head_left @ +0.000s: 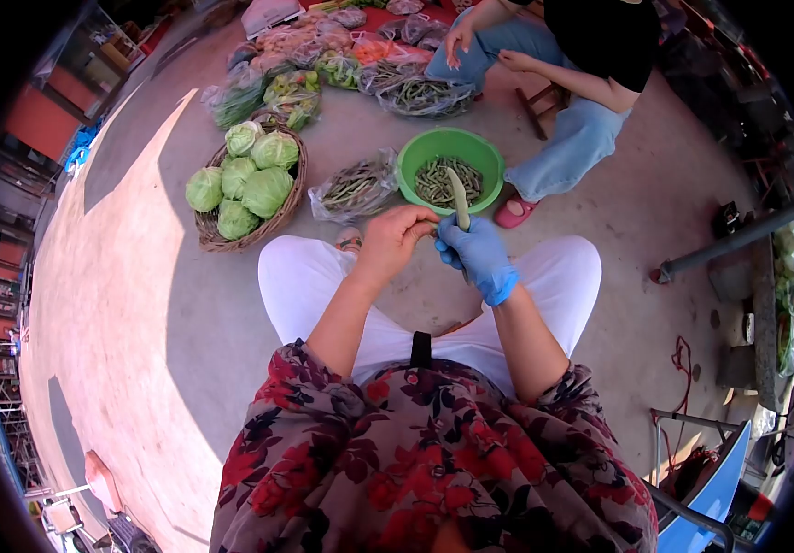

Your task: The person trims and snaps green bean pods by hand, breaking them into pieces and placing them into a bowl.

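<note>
My right hand [478,253], in a blue glove, is closed round a knife [458,195] with a pale, greenish blade that points away from me. Bare, my left hand [399,241] is pinched shut close beside the glove; what lies between its fingertips is too small to make out. Just beyond both hands stands a green basin [406,157] holding many short pieces of green bean [443,182]. A clear plastic bag [357,187] of long beans lies to its left, past my left hand.
A wicker basket [297,189] of several cabbages [266,192] stands left. Bagged vegetables [305,92] spread behind it. Another person [572,101] in jeans sits beyond the basin, a pink shoe [513,213] near its rim. A metal pole [738,241] slants in from the right.
</note>
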### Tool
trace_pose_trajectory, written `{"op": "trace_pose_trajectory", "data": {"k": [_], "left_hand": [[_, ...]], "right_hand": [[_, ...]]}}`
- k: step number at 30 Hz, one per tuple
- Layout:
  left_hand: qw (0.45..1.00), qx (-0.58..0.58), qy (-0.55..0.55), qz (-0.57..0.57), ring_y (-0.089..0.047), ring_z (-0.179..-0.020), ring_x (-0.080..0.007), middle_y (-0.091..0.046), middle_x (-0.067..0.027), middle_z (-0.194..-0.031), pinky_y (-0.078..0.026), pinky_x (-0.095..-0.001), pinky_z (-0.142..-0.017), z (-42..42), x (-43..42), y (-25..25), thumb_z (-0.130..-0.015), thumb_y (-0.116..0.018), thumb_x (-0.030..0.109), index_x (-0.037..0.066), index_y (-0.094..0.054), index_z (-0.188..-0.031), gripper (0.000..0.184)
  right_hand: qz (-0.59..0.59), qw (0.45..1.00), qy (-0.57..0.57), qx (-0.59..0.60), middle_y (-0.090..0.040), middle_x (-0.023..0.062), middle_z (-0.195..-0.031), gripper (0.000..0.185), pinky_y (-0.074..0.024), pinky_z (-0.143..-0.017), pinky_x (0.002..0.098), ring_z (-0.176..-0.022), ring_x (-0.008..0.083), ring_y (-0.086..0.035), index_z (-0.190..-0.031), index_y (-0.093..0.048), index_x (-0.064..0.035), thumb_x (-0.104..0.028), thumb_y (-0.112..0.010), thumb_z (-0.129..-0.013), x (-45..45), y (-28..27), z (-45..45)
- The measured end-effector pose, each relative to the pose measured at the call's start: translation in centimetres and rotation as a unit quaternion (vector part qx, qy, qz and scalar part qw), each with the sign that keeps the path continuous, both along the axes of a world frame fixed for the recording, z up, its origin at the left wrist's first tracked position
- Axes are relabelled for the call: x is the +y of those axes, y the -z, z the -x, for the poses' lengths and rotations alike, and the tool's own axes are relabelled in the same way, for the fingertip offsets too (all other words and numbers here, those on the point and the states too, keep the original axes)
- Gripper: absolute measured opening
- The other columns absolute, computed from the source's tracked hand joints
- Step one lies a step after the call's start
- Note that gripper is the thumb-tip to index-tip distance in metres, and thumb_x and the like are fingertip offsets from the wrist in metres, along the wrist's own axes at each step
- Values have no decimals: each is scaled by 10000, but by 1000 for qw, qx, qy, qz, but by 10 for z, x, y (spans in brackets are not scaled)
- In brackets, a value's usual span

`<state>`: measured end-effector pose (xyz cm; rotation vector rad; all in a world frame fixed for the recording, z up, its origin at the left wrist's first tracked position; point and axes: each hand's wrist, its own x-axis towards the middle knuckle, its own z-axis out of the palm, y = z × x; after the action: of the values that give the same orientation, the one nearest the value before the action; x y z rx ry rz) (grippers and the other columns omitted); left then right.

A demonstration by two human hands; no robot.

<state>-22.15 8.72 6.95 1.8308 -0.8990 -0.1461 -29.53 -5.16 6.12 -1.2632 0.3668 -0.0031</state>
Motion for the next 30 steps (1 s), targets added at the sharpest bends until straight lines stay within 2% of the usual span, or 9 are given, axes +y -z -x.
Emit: {"op": "trace_pose_trajectory", "data": {"k": [1,4,7,10,13,19,22,28,30], "left_hand": [[999,37,-17,7,-600,-787,-185,-633,-74,-858,-467,-290,-683,2,-1,3,-787,-594,95,40,-612,-890,119],[977,151,-20,152,-599,-834,-173,-632,-54,-899,-461,-267,-704,-1,-8,37,-840,-560,125,30,-583,-934,135],[860,396,7,320,-586,-889,-190,-616,-31,-934,-448,-266,-746,6,-14,42,-878,-522,170,59,-545,-975,148],[763,476,-32,436,-566,-917,-183,-593,-29,-960,-434,-282,-770,-5,-12,38,-894,-495,197,103,-517,-983,132],[689,542,-112,468,-540,-946,-166,-570,-14,-974,-423,-303,-782,-30,2,32,-894,-488,210,120,-517,-974,123],[706,517,-148,461,-516,-983,-180,-554,-18,-1022,-407,-331,-812,-56,20,26,-897,-478,220,130,-509,-995,137],[717,516,-107,457,-513,-970,-180,-551,-22,-1031,-404,-325,-815,-56,19,28,-902,-470,217,130,-502,-1015,147],[736,515,-69,434,-515,-933,-179,-547,-46,-1018,-414,-327,-801,-45,17,33,-899,-480,200,111,-482,-1031,160],[746,522,-67,408,-519,-933,-182,-551,-49,-1016,-416,-326,-801,-40,13,33,-898,-481,197,107,-486,-1024,155]], "right_hand": [[-24,1000,15,1,-516,6,-603,120,-341,-407,199,-467,77,-464,-782,-561,-35,-150,-537,-806,3,1,-1],[-68,997,35,7,-513,10,-593,129,-340,-399,204,-458,84,-464,-774,-556,-33,-154,-530,-808,9,2,-4],[-88,995,33,-19,-510,11,-598,130,-341,-398,206,-457,87,-462,-783,-553,-33,-158,-525,-808,13,9,-8],[-90,995,43,-21,-508,11,-606,128,-341,-399,204,-455,88,-459,-801,-558,-31,-153,-522,-808,15,5,-6],[-62,998,16,5,-504,8,-611,137,-339,-400,197,-454,81,-451,-824,-567,-30,-156,-517,-812,10,6,1],[42,995,-84,17,-537,15,-635,177,-373,-414,198,-474,72,-472,-865,-579,-19,-184,-594,-802,13,14,10],[140,987,-72,36,-563,25,-656,226,-399,-425,205,-503,70,-503,-897,-589,-17,-208,-635,-786,22,13,8],[144,986,-8,82,-575,22,-667,336,-415,-433,214,-517,66,-502,-1008,-592,-27,-262,-653,-775,20,13,1],[156,986,39,33,-581,24,-681,363,-417,-438,218,-517,71,-499,-1022,-589,-19,-274,-656,-772,19,14,-4]]}}
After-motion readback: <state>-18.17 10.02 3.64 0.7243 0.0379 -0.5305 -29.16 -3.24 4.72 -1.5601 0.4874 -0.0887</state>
